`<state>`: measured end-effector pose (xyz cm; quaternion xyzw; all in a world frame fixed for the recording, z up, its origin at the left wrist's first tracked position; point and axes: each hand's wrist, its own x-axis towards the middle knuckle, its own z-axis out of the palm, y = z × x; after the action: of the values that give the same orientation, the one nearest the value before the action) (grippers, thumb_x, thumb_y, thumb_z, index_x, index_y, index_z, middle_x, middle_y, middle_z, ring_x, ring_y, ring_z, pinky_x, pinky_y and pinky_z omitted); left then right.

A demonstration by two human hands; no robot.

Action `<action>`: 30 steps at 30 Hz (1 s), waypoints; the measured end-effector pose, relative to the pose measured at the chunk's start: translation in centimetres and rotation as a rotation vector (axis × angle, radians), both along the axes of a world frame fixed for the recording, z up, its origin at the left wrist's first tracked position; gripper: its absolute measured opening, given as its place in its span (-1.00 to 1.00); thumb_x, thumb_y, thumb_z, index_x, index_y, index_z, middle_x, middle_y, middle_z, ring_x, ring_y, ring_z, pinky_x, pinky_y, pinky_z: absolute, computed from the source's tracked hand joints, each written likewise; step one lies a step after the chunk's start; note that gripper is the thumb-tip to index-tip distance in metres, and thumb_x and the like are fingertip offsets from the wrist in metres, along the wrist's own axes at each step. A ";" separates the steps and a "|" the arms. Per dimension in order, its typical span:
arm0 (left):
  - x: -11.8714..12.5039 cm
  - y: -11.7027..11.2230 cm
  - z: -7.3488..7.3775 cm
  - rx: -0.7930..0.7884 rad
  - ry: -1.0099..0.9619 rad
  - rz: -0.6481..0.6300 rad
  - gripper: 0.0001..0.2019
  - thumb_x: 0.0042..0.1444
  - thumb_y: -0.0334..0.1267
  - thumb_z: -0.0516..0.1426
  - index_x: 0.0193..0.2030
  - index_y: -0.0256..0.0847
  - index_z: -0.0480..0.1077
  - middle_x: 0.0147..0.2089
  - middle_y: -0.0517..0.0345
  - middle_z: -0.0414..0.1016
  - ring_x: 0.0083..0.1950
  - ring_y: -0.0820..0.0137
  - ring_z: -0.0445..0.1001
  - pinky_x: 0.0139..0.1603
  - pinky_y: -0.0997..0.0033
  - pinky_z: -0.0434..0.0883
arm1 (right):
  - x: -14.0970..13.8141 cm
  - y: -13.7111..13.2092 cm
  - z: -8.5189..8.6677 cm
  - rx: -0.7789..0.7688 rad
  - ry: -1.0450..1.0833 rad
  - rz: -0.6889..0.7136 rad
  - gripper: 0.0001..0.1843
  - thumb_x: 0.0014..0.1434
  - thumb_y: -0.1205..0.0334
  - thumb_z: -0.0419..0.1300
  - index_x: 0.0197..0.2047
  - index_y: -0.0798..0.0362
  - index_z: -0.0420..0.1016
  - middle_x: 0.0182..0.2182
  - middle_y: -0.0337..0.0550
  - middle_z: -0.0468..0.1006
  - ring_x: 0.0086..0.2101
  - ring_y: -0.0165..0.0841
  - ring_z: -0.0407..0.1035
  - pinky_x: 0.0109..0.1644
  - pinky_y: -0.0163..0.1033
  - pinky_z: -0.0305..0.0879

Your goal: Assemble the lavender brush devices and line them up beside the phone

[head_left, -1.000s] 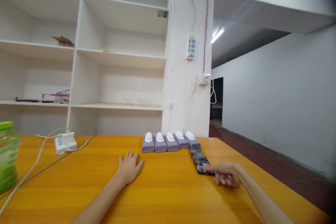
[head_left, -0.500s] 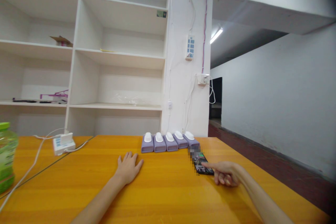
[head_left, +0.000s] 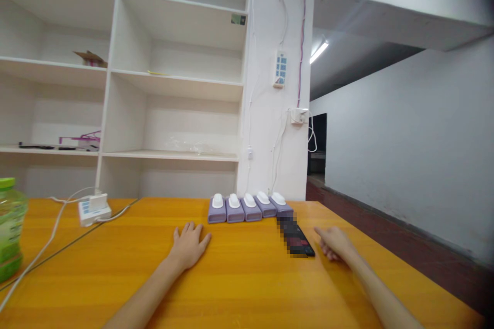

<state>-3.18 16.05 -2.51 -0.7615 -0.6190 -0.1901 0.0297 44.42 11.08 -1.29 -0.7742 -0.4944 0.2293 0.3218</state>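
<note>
My left hand (head_left: pixel 189 247) lies flat on the orange wooden table (head_left: pixel 239 288), fingers spread, holding nothing. Just to the right of a phone (head_left: pixel 295 236), partly pixelated, is my right hand (head_left: pixel 335 242). Its index finger points out towards the upper left and the other fingers are curled, with nothing held. That finger is apart from the phone, which lies flat with its far end close to a row of several purple boxes (head_left: pixel 235 212). On each box sits a white oval piece (head_left: pixel 233 201), its kind unclear to me.
White shelves (head_left: pixel 173 82) stand behind the table. On the left are a power strip (head_left: pixel 93 212) with white cables and a green-capped bottle (head_left: pixel 11 229). A pillar (head_left: pixel 266 128) carries wires and sockets. The table's right edge borders a dark red floor (head_left: pixel 401 236).
My right hand has drawn its index finger off the phone, up and to the right. The phone's screen has turned darker. My left hand stays in place.
</note>
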 end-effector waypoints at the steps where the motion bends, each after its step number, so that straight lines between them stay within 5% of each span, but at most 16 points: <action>1: 0.0 0.0 0.0 -0.001 -0.002 0.003 -0.41 0.26 0.10 -0.13 0.18 -0.22 0.42 0.26 -0.28 0.39 0.36 -0.07 0.23 0.35 -0.23 0.00 | 0.4 -0.1 -0.1 0.038 -0.079 -0.028 -0.46 0.37 -0.12 0.05 -0.47 0.11 0.45 -0.63 -0.25 0.46 -0.63 -0.42 0.35 -0.46 -0.30 0.31; 6: 0.0 0.3 -0.5 -0.002 -0.022 0.072 -0.35 0.24 0.14 -0.12 0.27 -0.27 0.33 0.43 -0.34 0.16 0.49 -0.06 0.00 0.39 -0.25 -0.09 | 0.8 0.1 -0.8 0.180 -0.422 -0.100 -0.52 0.37 0.02 0.01 -0.52 0.05 0.44 -0.48 -0.05 0.58 -0.34 -0.20 0.50 -0.29 -0.22 0.22; 9: 0.2 0.5 -0.9 0.020 -0.042 0.157 -0.18 0.21 0.14 -0.10 0.47 -0.40 -0.05 0.53 -0.41 -0.20 0.55 -0.09 -0.26 0.36 -0.41 -0.22 | 0.3 0.5 -1.1 0.238 -0.527 -0.108 -0.55 0.34 0.03 0.00 -0.50 0.03 0.46 -0.40 0.02 0.61 -0.27 -0.13 0.51 -0.30 -0.22 0.17; 11: 0.3 0.6 -1.0 0.027 -0.048 0.175 -0.13 0.21 0.12 -0.09 0.50 -0.41 -0.20 0.53 -0.40 -0.17 0.54 -0.09 -0.22 0.35 -0.45 -0.29 | 0.0 0.8 -1.2 0.271 -0.570 -0.098 -0.56 0.35 0.06 -0.02 -0.46 0.03 0.48 -0.37 0.01 0.61 -0.27 -0.15 0.50 -0.30 -0.23 0.18; 17: 0.2 0.0 -0.4 0.031 -0.040 0.143 -0.27 0.21 0.13 -0.08 0.38 -0.36 0.15 0.40 -0.42 0.17 0.46 -0.14 0.02 0.35 -0.43 -0.28 | -0.3 0.9 -1.0 0.348 -0.657 -0.071 -0.71 0.32 0.19 0.03 -0.28 0.08 0.55 -0.19 0.06 0.58 -0.08 -0.16 0.45 0.00 -0.23 0.24; 24: 0.4 -0.5 0.3 0.021 -0.049 0.123 -0.34 0.22 0.06 -0.06 0.35 -0.32 0.16 0.33 -0.39 0.26 0.37 -0.07 0.18 0.35 -0.39 -0.23 | -0.9 0.6 -0.9 0.316 -0.625 -0.105 -0.70 0.27 0.23 0.08 -0.02 0.11 0.54 0.02 0.16 0.54 0.08 -0.04 0.38 0.11 -0.10 0.23; 30: 0.4 -0.8 0.4 0.027 -0.050 0.104 -0.51 0.23 0.09 -0.07 0.03 -0.25 0.40 0.20 -0.33 0.39 0.29 -0.08 0.28 0.32 -0.37 -0.14 | -0.6 0.8 -1.3 0.237 -0.471 -0.041 -0.76 0.27 0.18 0.11 -0.20 0.09 0.58 -0.11 0.11 0.63 0.01 -0.05 0.46 0.12 -0.04 0.26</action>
<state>-2.76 15.25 -2.07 -0.7229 -0.6556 -0.2154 0.0342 43.78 11.91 -2.61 -0.7729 -0.5633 -0.0233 0.2911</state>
